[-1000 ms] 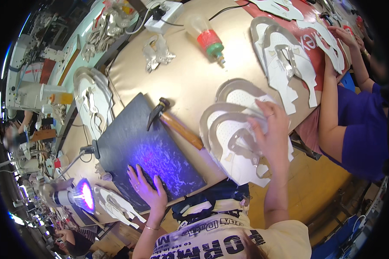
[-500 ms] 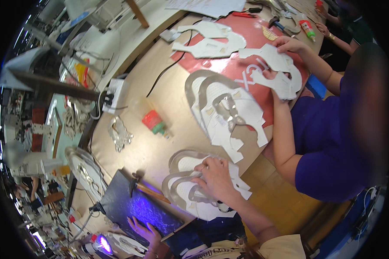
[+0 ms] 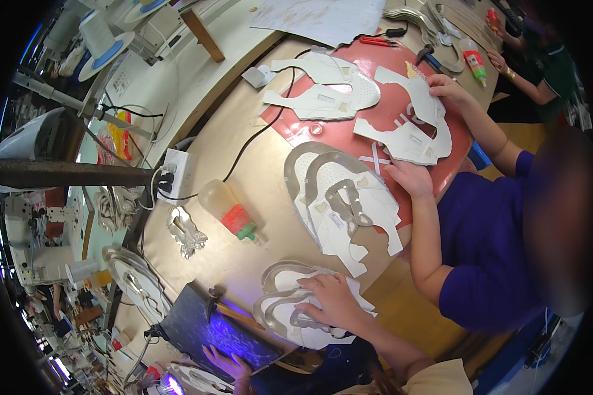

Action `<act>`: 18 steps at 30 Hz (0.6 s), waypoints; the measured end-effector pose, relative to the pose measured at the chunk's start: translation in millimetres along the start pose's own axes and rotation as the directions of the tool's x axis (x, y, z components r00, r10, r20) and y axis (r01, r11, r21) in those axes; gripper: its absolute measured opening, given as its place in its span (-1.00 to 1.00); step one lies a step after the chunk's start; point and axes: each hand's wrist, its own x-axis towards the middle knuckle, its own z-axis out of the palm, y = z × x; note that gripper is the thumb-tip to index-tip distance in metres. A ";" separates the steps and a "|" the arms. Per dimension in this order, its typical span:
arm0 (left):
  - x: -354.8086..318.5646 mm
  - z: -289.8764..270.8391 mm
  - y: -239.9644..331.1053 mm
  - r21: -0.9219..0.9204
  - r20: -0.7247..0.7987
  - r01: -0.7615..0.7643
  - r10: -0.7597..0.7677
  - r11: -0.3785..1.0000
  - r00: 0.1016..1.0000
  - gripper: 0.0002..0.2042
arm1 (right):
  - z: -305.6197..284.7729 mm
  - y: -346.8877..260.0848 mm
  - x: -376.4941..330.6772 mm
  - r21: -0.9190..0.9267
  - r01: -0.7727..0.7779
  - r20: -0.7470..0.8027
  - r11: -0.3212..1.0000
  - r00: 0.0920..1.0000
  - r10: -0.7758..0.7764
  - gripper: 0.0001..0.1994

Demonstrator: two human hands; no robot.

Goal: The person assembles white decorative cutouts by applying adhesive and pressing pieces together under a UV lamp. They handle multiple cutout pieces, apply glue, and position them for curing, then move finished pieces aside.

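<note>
tan table (image 3: pixel 270 197): right hand (image 3: pixel 334 303) loosely spread on white pieces (image 3: pixel 284 307); left hand (image 3: pixel 230 364) splayed, empty, apparently touching board (image 3: pixel 221 330).

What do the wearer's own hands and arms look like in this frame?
Both the left hand and the right hand are gloveless. The right sleeve is short and pale yellow; no left sleeve shows clearly. Rings can't be confirmed.

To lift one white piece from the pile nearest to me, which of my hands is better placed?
Probably the right hand: it rests on the pile of white pieces. The left hand is farther away, spread at the dark board.
</note>
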 end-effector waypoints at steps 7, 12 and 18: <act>3.2 -0.1 3.2 0.012 0.016 0.035 -0.035 0.999 0.999 -0.19 | -86.5 12.3 58.1 0.125 -0.336 -0.218 0.933 0.908 0.357 -0.54; 3.2 0.7 4.6 -0.007 0.012 0.035 -0.035 0.999 0.999 -0.17 | -122.7 29.9 159.9 0.282 -0.202 -0.392 0.938 0.868 0.305 -0.46; 4.9 -2.6 8.3 -0.033 0.026 0.051 -0.050 0.998 0.998 -0.14 | -114.3 14.1 194.8 0.328 -0.233 0.220 0.915 0.961 0.166 -0.37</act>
